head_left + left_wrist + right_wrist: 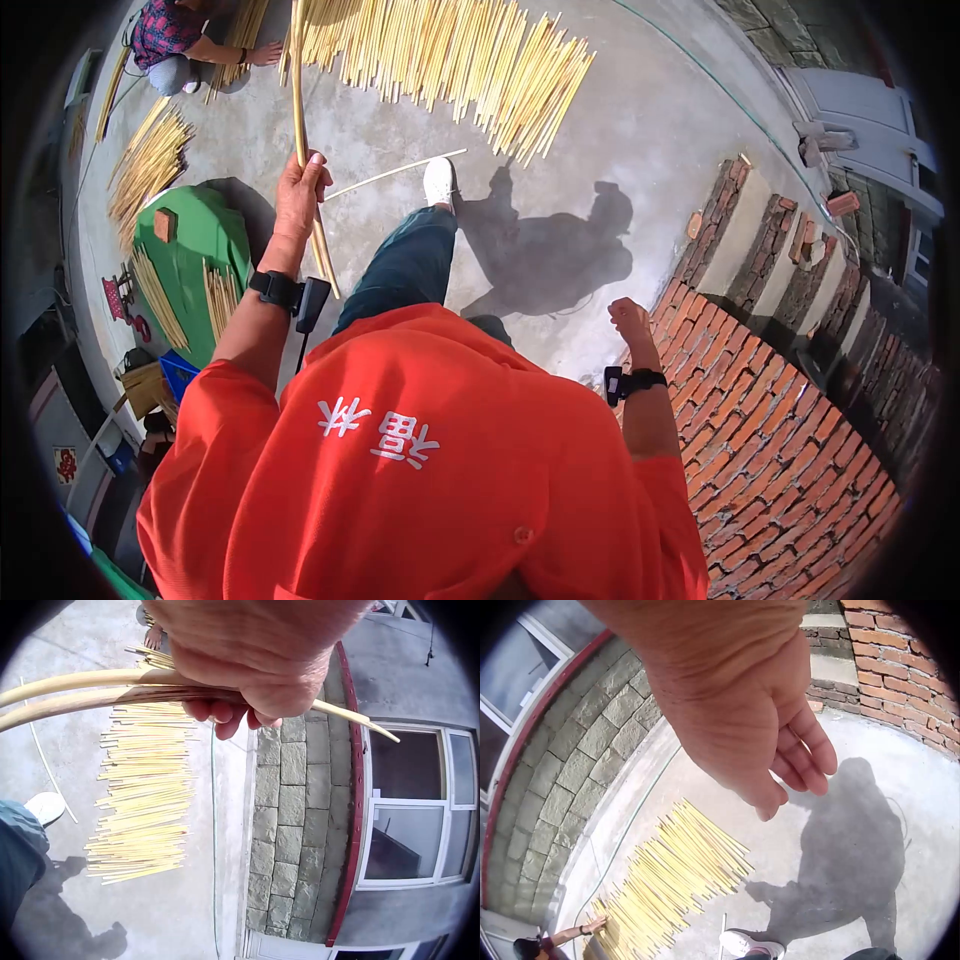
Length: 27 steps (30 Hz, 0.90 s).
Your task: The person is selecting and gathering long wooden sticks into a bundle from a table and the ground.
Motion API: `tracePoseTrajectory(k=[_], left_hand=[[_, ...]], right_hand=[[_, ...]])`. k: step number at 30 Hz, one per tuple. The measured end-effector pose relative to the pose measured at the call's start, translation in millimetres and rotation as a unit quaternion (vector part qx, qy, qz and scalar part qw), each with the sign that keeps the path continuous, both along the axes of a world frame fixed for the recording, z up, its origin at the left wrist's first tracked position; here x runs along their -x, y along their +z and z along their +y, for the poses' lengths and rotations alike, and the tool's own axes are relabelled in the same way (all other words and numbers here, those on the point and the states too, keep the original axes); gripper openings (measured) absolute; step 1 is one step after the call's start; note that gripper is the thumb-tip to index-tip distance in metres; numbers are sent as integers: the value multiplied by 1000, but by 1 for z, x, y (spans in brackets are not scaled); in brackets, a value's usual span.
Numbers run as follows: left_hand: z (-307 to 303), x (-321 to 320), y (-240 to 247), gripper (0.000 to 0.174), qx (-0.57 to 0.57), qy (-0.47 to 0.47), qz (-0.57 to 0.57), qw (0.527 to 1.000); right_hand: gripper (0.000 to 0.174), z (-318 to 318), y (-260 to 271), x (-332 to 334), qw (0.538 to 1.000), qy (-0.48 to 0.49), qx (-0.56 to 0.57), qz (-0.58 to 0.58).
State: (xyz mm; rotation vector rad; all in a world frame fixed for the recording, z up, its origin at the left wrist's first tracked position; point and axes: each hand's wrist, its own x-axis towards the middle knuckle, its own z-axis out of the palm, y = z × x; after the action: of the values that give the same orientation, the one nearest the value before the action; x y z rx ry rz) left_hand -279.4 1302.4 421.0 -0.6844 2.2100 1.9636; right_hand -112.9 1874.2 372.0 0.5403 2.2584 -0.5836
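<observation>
My left hand (298, 200) grips a couple of long, pale peeled sticks (299, 90) around their middle. The left wrist view shows two sticks (82, 686) running side by side out of the fist, with one thin tapered end (360, 720) poking out beyond the fingers. My right hand (630, 318) hangs at my side with nothing in it. In the right wrist view its fingers (802, 754) are loosely bent above the concrete. Ahead, a long row of similar sticks (430, 55) lies spread on the ground. A single stick (395, 172) lies near my white shoe (439, 183).
Another person (165, 40) crouches at the row's far left, one hand on the sticks. A stick pile (150, 165) and a green cloth-covered mound (195, 235) are at left. Stacked red bricks (760, 420) stand at right. A green hose (720, 90) crosses the concrete.
</observation>
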Motion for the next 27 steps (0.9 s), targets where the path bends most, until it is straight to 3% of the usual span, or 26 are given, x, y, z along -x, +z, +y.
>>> tracePoseTrajectory(k=[2,4,6,8,10,14,16,19,22,25,27], left_hand=[[28,56,-7,16,-27,-17,10,999],[62,109,-3,16,-30,-9,41,999],[95,153,-9,18,-50,-15,95,994],[134,182,-23,19,-93,-12,145,985],[184,186,-42,20,-157,31,99,982],[265,137,-149,17,-233,128,4,964],[283,108,-204,16,-253,210,-53,943],[287,83,-276,17,-216,261,-112,934],[295,63,-329,17,-237,378,-135,885],[304,53,-350,17,-307,495,-225,781],[301,57,-349,16,-333,511,-215,763]], right_hand=[[19,18,-32,25,963,231,15,135],[23,26,-52,82,995,83,44,28],[26,34,-76,147,993,106,7,41],[25,21,-88,222,975,216,-53,27],[24,12,-128,277,957,280,-21,74],[21,-38,-217,352,925,365,57,89],[19,-66,-266,368,900,410,90,115],[19,-111,-324,375,878,456,106,95],[23,-151,-384,358,860,490,128,61],[29,-192,-436,336,847,518,118,31],[32,-218,-468,326,840,533,101,19]])
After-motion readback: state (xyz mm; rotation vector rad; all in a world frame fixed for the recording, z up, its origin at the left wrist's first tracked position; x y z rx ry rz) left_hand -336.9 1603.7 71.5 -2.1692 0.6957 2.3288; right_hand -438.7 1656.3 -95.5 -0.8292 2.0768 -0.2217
